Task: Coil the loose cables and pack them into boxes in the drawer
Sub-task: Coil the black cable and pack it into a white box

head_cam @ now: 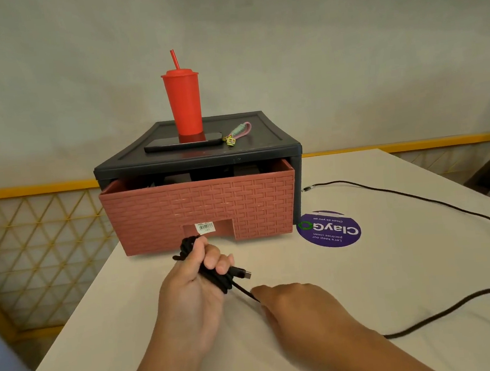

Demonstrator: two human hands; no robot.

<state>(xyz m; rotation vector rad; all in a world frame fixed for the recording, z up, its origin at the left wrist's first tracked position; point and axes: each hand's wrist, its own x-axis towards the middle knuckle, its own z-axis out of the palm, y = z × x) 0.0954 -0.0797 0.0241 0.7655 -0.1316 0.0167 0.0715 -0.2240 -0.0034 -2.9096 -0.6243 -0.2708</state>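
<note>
My left hand point(192, 283) grips a coiled black cable point(216, 277) just in front of the drawer unit; its USB plug sticks out to the right past my fingers. A strand of that cable runs down to my right hand point(297, 303), which pinches it close to the table. The reddish woven-pattern drawer point(201, 210) is pulled partly out of its black frame point(196, 157), and dark shapes show inside. A second loose black cable point(437, 202) trails across the table on the right, with its plug near the frame's right side. Another dark cable stretch point(447, 309) lies near my right forearm.
A red tumbler with straw point(183, 101), a black phone point(183, 145) and a small keychain strap point(237, 133) sit on top of the frame. A purple round sticker point(330, 231) marks the white table point(102, 333). A yellow lattice railing point(33, 235) stands left, past the table edge.
</note>
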